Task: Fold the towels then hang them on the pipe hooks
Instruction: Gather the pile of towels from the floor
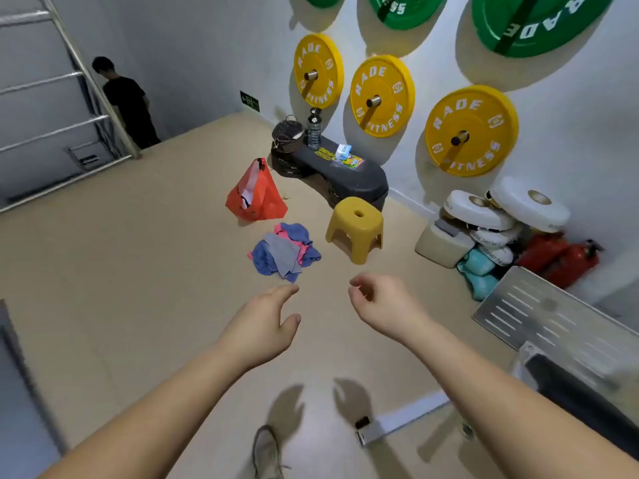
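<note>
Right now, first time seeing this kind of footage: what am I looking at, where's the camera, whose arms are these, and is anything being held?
There is no robot here. This is a single picture from a wide-angle camera worn on a person's head, looking forward and down, which is why straight lines bend at the edges. The two bare arms belong to the wearer. The left hand reaches out with relaxed fingers. The right hand is loosely curled. Neither holds anything. Ahead on the floor lies a crumpled pile of towels, blue, pink and grey, not yet folded. Near it stand a yellow stool and an orange bag.
</note>
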A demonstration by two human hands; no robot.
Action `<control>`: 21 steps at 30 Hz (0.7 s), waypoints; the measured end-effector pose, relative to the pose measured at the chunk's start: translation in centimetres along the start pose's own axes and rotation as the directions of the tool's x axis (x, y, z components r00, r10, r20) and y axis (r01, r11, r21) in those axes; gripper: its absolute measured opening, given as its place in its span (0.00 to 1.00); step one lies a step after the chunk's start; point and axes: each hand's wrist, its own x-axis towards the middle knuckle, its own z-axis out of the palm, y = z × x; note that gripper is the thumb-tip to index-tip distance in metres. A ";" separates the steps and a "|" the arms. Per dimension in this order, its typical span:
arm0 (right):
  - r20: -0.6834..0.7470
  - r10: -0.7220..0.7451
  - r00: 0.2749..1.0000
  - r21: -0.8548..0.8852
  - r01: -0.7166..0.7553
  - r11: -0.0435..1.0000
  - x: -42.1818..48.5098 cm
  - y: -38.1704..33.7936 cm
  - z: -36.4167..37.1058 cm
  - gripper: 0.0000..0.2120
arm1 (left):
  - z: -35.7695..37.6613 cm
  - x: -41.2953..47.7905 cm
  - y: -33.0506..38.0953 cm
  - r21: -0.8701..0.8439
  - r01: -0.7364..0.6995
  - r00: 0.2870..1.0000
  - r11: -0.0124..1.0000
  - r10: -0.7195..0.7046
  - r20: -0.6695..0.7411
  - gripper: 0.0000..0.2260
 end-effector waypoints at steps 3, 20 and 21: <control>-0.003 0.093 0.996 0.100 -0.092 0.991 7.9 -2.1 0.5 0.16 | -2.6 7.9 -4.2 -0.042 -0.015 1.000 0.999 0.016 0.022 0.24; 0.241 0.284 0.928 0.249 -0.342 0.906 54.6 3.7 8.8 0.18 | 0.4 54.1 -20.3 -0.068 0.195 0.922 0.979 -0.159 0.352 0.17; 0.258 0.294 0.920 0.244 -0.357 0.902 56.8 3.7 9.5 0.18 | 0.7 56.1 -21.3 -0.070 0.220 0.911 0.973 -0.179 0.370 0.16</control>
